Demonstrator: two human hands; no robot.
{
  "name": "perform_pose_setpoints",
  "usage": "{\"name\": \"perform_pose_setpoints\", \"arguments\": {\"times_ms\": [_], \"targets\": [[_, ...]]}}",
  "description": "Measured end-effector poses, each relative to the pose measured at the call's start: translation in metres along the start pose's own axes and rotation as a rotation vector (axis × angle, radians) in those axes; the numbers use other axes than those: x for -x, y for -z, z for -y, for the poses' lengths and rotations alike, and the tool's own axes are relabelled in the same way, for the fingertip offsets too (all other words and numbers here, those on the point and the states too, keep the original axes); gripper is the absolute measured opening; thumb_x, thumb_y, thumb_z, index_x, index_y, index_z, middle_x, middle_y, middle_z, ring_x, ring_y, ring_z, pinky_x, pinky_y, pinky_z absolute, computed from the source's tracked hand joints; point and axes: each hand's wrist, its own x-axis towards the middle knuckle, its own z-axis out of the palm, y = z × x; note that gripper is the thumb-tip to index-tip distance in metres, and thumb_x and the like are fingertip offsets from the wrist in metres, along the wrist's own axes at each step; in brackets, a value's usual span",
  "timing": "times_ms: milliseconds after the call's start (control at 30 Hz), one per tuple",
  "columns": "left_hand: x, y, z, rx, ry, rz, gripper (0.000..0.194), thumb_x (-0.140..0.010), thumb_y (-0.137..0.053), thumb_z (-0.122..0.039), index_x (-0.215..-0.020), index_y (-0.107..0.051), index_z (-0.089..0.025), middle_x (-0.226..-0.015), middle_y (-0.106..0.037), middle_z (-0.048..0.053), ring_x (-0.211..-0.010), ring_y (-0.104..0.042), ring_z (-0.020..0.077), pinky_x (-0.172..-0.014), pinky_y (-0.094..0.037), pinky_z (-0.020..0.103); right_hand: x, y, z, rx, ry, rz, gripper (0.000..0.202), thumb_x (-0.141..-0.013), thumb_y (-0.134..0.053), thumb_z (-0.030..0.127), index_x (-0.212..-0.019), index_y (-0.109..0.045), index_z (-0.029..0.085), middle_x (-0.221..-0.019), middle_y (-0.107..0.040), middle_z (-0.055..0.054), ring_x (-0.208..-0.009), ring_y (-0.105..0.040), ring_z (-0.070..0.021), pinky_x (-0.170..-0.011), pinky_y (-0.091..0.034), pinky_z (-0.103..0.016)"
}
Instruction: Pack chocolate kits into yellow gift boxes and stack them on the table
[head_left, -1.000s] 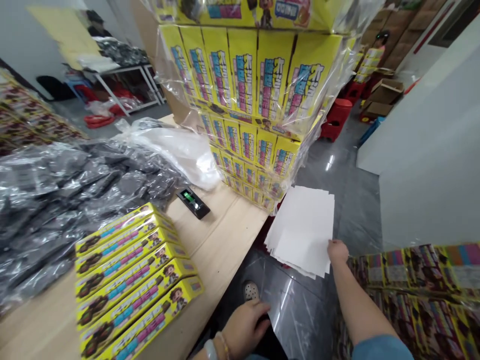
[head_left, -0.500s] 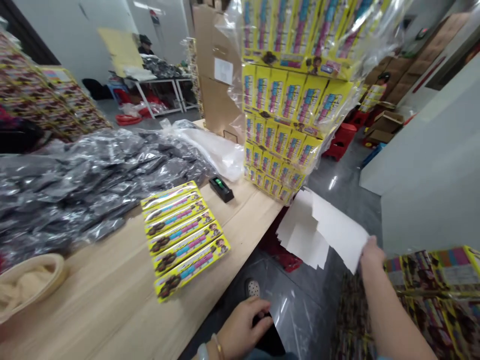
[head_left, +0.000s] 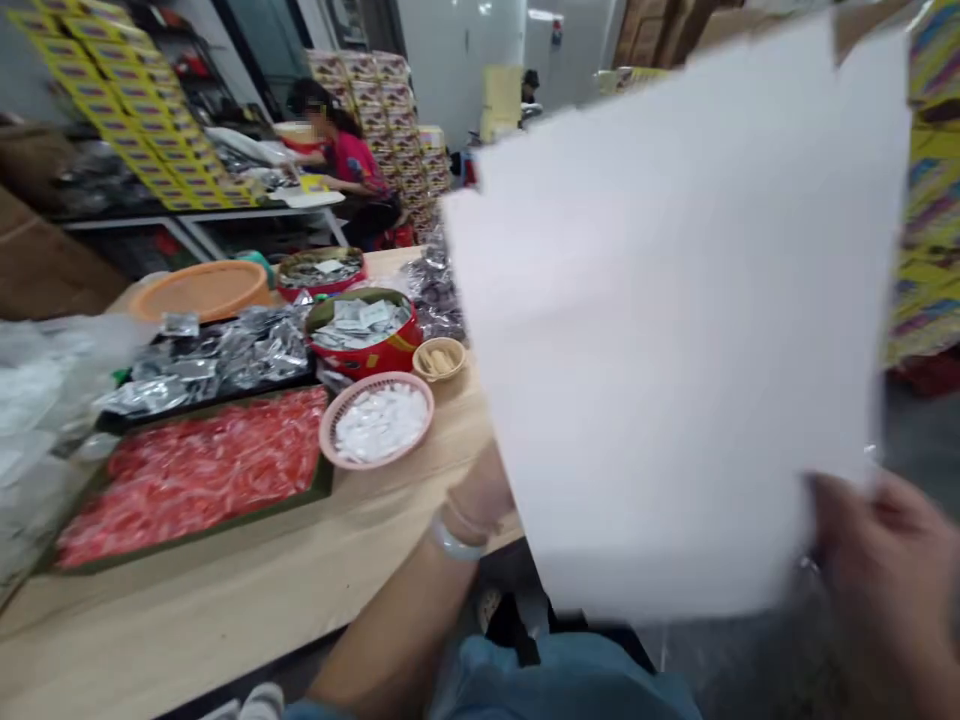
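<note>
A large white card sheet (head_left: 675, 330) with stepped, notched edges fills the right half of the view, blurred by motion. It may be several sheets together; I cannot tell. My right hand (head_left: 885, 560) grips its lower right edge, thumb and fingers closed. At the sheet's lower left edge is my left hand (head_left: 487, 490), with a bangle at its wrist. The sheet covers its fingers, so I cannot see whether they hold it. Left of my hands stands a pink basket (head_left: 327, 440) of small white packets.
On the wooden table (head_left: 262, 590) are a tray of red packets (head_left: 202, 470), silver packets (head_left: 225, 350), a red tub (head_left: 371, 358), a small beige basket (head_left: 450, 373) and an orange basket (head_left: 202, 290). A person (head_left: 356, 160) sits behind. Yellow boxes (head_left: 930, 230) stand at right.
The white card has come up from low at the right to in front of me, still in my right hand. My left hand has moved behind it. My view has turned left.
</note>
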Motion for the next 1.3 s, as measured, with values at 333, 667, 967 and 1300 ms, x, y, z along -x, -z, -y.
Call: {"name": "perform_pose_setpoints", "arguments": {"times_ms": [333, 667, 967, 1300], "targets": [[0.081, 0.138, 0.054, 0.206, 0.105, -0.619, 0.044, -0.076, -0.042, -0.047, -0.091, -0.062, -0.01, -0.085, -0.067, 0.009, -0.077, -0.062, 0.0199, -0.072, -0.048, 0.031, 0.044, -0.163, -0.073, -0.343, -0.76, 0.97, 0.029, -0.06, -0.066, 0.035, -0.074, -0.057, 0.012, -0.062, -0.063, -0.005, -0.051, -0.056, -0.0139, -0.05, -0.042, -0.024], [0.07, 0.156, 0.107, 0.048, 0.48, -0.445, 0.044, -0.066, -0.06, -0.027, -0.103, -0.053, -0.006, -0.088, -0.065, 0.015, -0.08, -0.061, 0.0255, -0.071, -0.049, 0.037, 0.019, -0.183, -0.09, -0.372, -0.776, 1.037, 0.048, -0.067, -0.054, 0.032, -0.11, -0.05, 0.011, -0.092, -0.063, -0.012, -0.08, -0.061, -0.0229, -0.072, -0.046, -0.036], [0.032, 0.151, 0.162, -0.904, 0.149, -0.846, 0.062, -0.066, -0.031, 0.0, -0.128, -0.024, -0.003, -0.13, -0.037, 0.014, -0.119, -0.034, 0.0171, -0.1, -0.028, 0.028, 0.088, -0.234, -0.144, 0.219, 0.053, 0.623, 0.07, -0.063, -0.035, 0.014, -0.132, -0.022, 0.011, -0.132, -0.033, -0.008, -0.123, -0.026, -0.0174, -0.101, -0.024, -0.032], [0.018, 0.158, 0.183, -1.783, 0.275, -0.586, 0.06, -0.076, -0.04, -0.034, -0.125, -0.033, 0.0, -0.135, -0.025, 0.02, -0.125, -0.02, 0.0294, -0.1, -0.018, 0.045, 0.049, -0.254, -0.108, 0.933, 0.179, 0.689, 0.06, -0.078, -0.038, 0.026, -0.131, -0.023, 0.002, -0.125, -0.039, -0.02, -0.113, -0.04, -0.0259, -0.09, -0.032, -0.033]]}}
